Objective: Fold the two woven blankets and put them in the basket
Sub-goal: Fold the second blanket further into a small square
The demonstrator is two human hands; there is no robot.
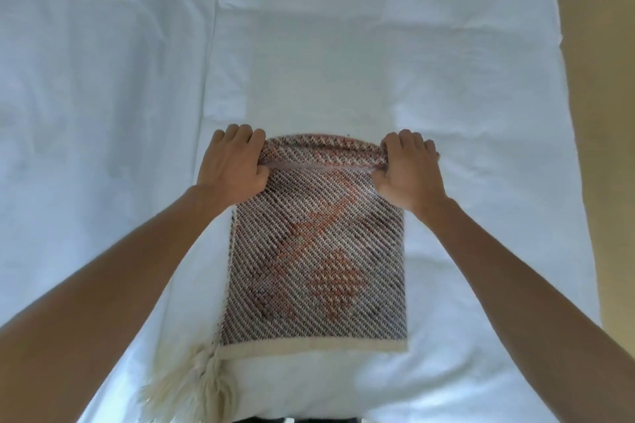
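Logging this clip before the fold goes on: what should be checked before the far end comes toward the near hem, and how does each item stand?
1. Left hand grips the woven blanket's far-left corner: ok.
2. Right hand grips the far-right corner: ok.
3. Rolled far edge level between the hands: ok.
4. Near hem flat on the white sheet: ok.
5. Tassels tucked in: not ok, they splay past the near-left corner.
6. Basket's place: cannot tell, not in view.
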